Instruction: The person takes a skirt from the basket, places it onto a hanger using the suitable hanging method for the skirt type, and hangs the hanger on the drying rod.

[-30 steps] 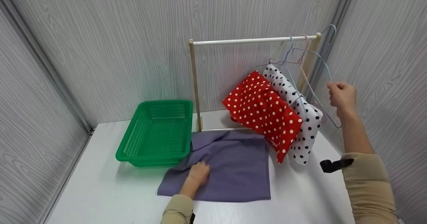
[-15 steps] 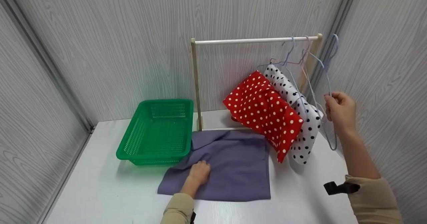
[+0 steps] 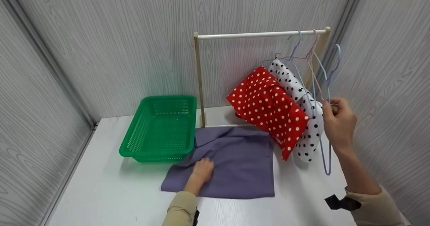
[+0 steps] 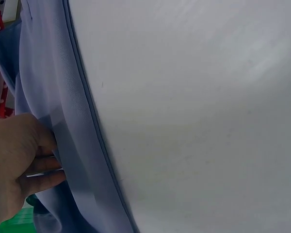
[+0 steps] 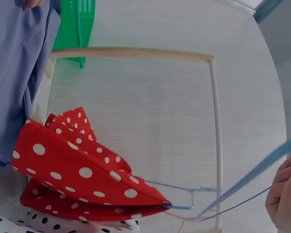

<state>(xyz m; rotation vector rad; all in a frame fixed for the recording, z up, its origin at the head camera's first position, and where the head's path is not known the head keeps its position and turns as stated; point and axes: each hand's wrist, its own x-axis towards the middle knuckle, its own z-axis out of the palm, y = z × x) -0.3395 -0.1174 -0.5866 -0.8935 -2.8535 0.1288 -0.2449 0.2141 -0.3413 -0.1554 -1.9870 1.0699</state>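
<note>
My right hand (image 3: 340, 123) holds a pale blue clothes hanger (image 3: 328, 167) by its side, between thumb and fingers. That hanger's hook points up, off the rail, right of the rack. In the right wrist view the hand (image 5: 285, 199) sits at the right edge, with the hanger's blue bar (image 5: 252, 174) blurred in front. My left hand (image 3: 203, 169) rests on a folded purple cloth (image 3: 242, 172) lying on the table. In the left wrist view its loosely bent fingers (image 4: 46, 182) touch the cloth (image 4: 82, 160); some fingertips are hidden.
A rack with a white rail (image 3: 248, 35) stands at the back. On its right end hang a red polka-dot cloth (image 3: 268, 108) and a white cloth with black dots (image 3: 289, 81), on hangers. A green basket (image 3: 124, 148) stands left of the purple cloth.
My right hand has moved left and toward me, carrying the blue hanger lower and turning it more upright. The left hand stays on the purple cloth. The head view has tilted slightly.
</note>
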